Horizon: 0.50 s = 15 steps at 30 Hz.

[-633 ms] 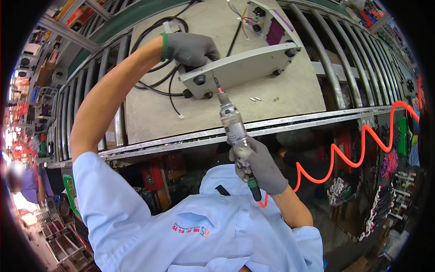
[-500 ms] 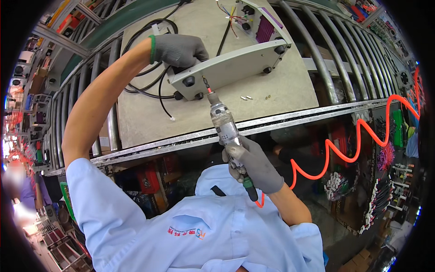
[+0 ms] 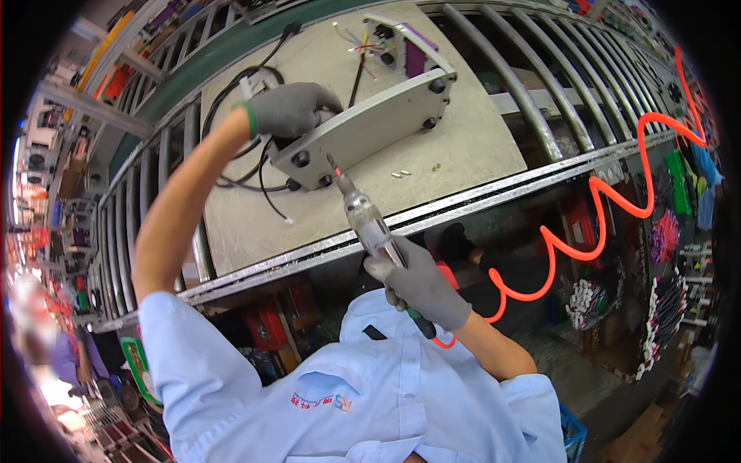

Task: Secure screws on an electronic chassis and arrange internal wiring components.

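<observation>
Keep your left hand (image 3: 292, 109) clamped on the grey base plate (image 3: 363, 127) lying on the board, and hold the pneumatic screwdriver (image 3: 370, 224), gripped in your right hand (image 3: 421, 285), square to the corner screw.

Both hands wear grey knit gloves, the left hand (image 3: 289, 108) at 11 o'clock with a green cuff, the right hand (image 3: 421, 284) near centre. Light blue short-sleeved shirt (image 3: 340, 401) with small chest emblem.
</observation>
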Each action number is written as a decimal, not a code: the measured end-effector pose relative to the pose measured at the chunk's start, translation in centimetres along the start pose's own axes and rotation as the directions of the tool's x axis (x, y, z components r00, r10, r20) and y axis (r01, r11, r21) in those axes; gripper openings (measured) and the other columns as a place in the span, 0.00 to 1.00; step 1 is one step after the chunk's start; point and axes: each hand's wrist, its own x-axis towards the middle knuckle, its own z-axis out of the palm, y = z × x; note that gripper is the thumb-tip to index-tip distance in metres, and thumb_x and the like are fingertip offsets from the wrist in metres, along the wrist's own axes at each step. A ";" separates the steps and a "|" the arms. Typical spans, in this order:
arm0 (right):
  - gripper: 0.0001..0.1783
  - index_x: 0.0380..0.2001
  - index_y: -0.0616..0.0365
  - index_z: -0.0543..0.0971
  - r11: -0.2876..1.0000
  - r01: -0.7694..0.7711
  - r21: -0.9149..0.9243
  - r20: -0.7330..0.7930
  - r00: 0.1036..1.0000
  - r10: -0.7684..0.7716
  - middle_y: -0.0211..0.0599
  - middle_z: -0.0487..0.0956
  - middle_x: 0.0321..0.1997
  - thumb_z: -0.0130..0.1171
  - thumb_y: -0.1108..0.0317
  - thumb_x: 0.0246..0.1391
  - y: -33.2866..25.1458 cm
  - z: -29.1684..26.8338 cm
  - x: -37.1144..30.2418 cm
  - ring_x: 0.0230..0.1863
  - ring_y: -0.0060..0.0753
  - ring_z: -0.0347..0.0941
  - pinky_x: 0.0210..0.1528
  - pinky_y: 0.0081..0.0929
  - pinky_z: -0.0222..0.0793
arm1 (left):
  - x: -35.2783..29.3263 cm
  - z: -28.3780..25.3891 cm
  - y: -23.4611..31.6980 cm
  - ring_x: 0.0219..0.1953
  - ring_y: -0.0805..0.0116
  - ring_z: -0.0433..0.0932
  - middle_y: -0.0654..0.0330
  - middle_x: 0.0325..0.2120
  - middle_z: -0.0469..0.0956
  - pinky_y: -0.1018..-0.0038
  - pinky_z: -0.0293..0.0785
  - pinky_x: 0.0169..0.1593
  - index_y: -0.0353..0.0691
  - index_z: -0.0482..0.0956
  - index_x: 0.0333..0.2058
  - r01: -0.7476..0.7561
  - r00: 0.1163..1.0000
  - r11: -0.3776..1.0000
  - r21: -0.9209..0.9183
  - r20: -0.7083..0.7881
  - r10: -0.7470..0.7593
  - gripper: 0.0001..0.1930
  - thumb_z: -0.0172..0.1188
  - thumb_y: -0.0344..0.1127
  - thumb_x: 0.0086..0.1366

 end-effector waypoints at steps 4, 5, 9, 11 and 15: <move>0.20 0.44 0.60 0.73 0.997 -0.013 -0.075 -0.089 0.996 0.006 0.29 0.72 0.26 0.64 0.55 0.61 2.2 -2.2 -2.8 0.19 0.17 0.69 0.20 0.22 0.65 | 1.2 5.6 4.1 0.35 0.50 0.81 0.53 0.31 0.83 0.59 0.78 0.42 0.43 0.85 0.43 -0.261 0.596 0.900 0.349 -0.675 0.435 0.10 0.60 0.33 0.64; 0.20 0.44 0.60 0.73 0.999 -0.033 -0.043 -0.124 0.992 0.027 0.28 0.72 0.26 0.64 0.56 0.61 2.7 -2.8 -3.5 0.19 0.17 0.68 0.20 0.22 0.65 | 2.3 7.4 5.3 0.35 0.49 0.81 0.53 0.30 0.83 0.58 0.78 0.41 0.42 0.85 0.40 -0.256 0.664 0.913 0.319 -0.628 0.406 0.09 0.60 0.34 0.63; 0.19 0.45 0.60 0.73 0.997 -0.070 -0.019 -0.229 0.971 0.064 0.26 0.71 0.27 0.65 0.58 0.61 4.8 -5.2 -6.0 0.19 0.16 0.68 0.21 0.21 0.64 | 7.0 12.9 8.7 0.35 0.48 0.81 0.52 0.29 0.82 0.54 0.78 0.41 0.40 0.84 0.33 -0.115 0.832 0.950 0.290 -0.494 0.252 0.07 0.62 0.36 0.62; 0.19 0.45 0.59 0.73 0.997 -0.081 0.000 -0.283 0.956 0.078 0.27 0.72 0.27 0.65 0.58 0.60 5.9 -6.3 -7.1 0.19 0.16 0.68 0.21 0.21 0.65 | 9.0 14.7 8.9 0.35 0.46 0.81 0.50 0.29 0.82 0.53 0.78 0.41 0.40 0.83 0.31 -0.025 0.868 0.973 0.231 -0.478 0.136 0.07 0.63 0.37 0.61; 0.21 0.47 0.59 0.74 0.999 -0.036 -0.004 -0.368 0.929 0.032 0.28 0.73 0.28 0.67 0.56 0.59 7.3 -7.9 -8.3 0.20 0.16 0.69 0.22 0.21 0.67 | 10.3 16.5 7.7 0.36 0.44 0.82 0.47 0.29 0.81 0.51 0.77 0.41 0.39 0.83 0.32 -0.048 0.840 0.966 0.254 -0.513 0.177 0.08 0.62 0.37 0.61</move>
